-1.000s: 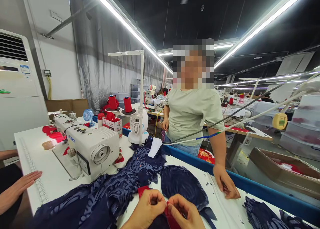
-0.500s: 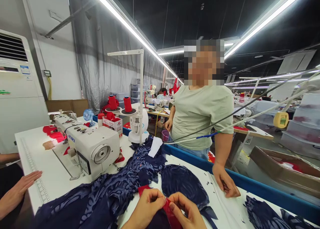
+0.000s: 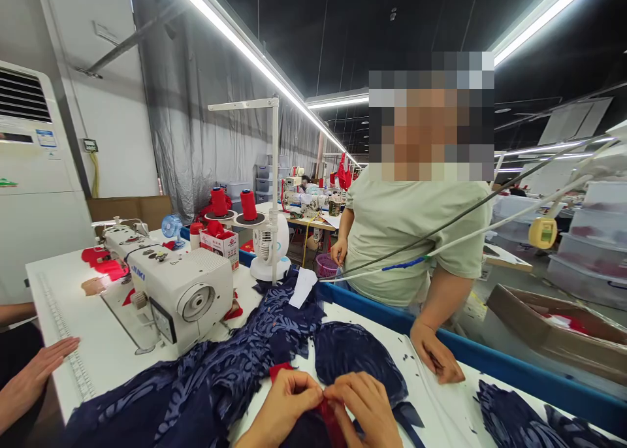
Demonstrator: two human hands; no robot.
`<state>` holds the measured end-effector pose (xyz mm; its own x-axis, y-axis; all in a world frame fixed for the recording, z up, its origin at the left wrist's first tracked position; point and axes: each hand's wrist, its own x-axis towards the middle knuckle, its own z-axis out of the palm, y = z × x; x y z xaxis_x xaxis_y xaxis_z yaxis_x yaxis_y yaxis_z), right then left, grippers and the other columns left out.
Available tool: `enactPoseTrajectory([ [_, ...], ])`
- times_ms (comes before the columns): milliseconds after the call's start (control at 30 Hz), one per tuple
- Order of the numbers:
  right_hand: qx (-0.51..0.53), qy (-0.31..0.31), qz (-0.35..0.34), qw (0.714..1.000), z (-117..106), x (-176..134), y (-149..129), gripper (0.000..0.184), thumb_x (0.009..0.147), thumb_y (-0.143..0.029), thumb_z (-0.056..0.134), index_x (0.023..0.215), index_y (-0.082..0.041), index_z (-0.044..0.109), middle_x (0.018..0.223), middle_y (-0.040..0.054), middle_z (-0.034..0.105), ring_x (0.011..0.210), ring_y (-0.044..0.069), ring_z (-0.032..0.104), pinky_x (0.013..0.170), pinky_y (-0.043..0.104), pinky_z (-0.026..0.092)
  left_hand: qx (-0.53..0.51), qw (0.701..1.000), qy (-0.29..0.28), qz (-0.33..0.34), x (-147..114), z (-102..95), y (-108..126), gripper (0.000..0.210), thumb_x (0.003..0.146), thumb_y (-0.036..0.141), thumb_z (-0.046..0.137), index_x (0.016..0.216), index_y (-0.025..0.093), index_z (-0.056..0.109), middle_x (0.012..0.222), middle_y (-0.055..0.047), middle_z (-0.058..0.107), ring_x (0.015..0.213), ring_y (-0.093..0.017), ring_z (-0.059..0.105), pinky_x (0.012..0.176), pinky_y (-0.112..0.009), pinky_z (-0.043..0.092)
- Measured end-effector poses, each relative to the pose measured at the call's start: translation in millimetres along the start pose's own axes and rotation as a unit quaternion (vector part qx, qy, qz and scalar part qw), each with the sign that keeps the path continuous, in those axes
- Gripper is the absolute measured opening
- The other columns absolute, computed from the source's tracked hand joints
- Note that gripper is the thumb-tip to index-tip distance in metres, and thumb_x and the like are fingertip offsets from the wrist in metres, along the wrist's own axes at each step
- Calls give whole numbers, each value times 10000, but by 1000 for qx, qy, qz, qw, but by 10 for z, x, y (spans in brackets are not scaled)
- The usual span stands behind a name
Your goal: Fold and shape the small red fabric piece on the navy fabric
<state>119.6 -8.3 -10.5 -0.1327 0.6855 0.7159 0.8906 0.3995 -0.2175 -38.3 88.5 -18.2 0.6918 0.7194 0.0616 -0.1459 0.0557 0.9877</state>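
The left hand (image 3: 280, 405) pinches the red cloth (image 3: 332, 423) between thumb and forefinger; the right hand's (image 3: 366, 405) fingers have just drawn in against them, seemingly gripping it too, so the work stays held beside the navy patterned fabric (image 3: 191, 376). Beyond, the co-worker (image 3: 411, 239) has leaned closer.

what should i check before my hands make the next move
1. Red fabric held: ok, left hand and right hand pinch it.
2. Its edges lined up: cannot tell, your hands cover them.
3. Co-worker's hand apart from yours: ok, it's on the tabletop to the right.
4. Navy fabric uncovered: not ok, a white piece lies on it.
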Motion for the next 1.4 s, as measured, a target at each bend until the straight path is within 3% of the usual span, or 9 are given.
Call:
enactPoseTrajectory([
  [200,-47,-35,-50,997,-78,57,-30,209,878,-55,528,945,-253,517,880,-29,663,825,180,616,841,360,372,-5,999,-34,10,-28,-17,-19,487,713,587,769,703,108,680,667,-15,608,657,-124,487,669,-256,343],
  [400,-1,-22,8,1000,18,6,-41,200,857,-58,467,913,-250,471,852,-14,615,803,188,583,800,361,387,48,999,-20,-7,-63,44,42,461,729,578,727,688,126,647,676,-10,601,680,-138,504,682,-264,369],
  [567,23,-38,54,998,56,-43,3,166,899,-90,433,908,-254,460,834,-12,588,792,195,562,822,393,383,94,995,-21,-8,-88,60,101,310,786,433,656,704,134,640,701,-7,611,692,-137,514,678,-253,378],
  [733,25,-53,37,998,11,-38,25,155,909,-97,478,915,-251,472,836,-22,589,792,188,564,790,362,372,110,994,-28,-9,-130,74,178,288,786,422,626,725,141,645,727,-13,627,712,-148,540,690,-253,396],
  [933,65,-31,29,997,-11,-19,13,129,901,-128,501,892,-257,500,785,-36,571,724,179,541,758,352,374,199,980,-19,-2,-175,85,255,217,699,362,668,742,149,672,751,-26,637,739,-167,511,704,-261,381],
  [1067,162,-88,145,972,-72,-32,9,104,973,-237,470,972,-271,568,937,-1,612,893,204,572,861,379,407,211,977,-21,19,-183,61,239,259,782,398,598,758,148,661,748,-25,613,747,-166,503,714,-264,374],
  [1200,277,-130,216,927,-171,3,-6,241,958,-357,507,1153,-264,614,1084,41,637,1033,239,577,938,381,424,179,983,-38,28,-181,45,247,284,821,424,601,774,150,656,754,-12,596,772,-162,507,736,-261,373],
  [1400,305,-145,245,909,-178,113,-73,237,912,-417,581,936,-214,701,891,31,690,861,225,617,809,309,459,171,984,-32,21,-174,86,270,267,795,395,593,712,144,629,707,-5,586,732,-153,506,704,-261,367],
])
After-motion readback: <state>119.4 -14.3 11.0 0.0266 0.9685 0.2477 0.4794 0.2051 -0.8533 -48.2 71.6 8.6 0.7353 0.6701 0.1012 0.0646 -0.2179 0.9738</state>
